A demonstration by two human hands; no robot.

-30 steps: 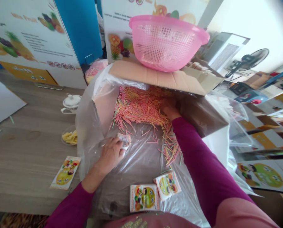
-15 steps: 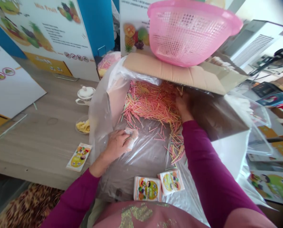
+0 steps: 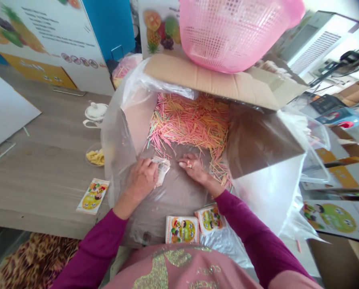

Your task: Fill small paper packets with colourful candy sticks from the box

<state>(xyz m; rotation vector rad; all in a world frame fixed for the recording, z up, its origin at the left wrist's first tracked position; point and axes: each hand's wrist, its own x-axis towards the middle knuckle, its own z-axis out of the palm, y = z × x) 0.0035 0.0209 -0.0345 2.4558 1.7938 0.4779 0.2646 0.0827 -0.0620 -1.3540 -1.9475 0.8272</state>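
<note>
We clasp packet (image 3: 162,170) in left hand (image 3: 142,176), fingers closed over its left side, probably steadying it; right hand (image 3: 195,168) half curled nearby, contents we cannot tell. Packet sits just short of box's (image 3: 209,80) loose sticks (image 3: 191,122), seemingly for easy reach.

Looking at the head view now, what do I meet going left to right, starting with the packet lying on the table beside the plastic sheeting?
Flat packet → left hand → small packet → right hand → printed carton.
</note>
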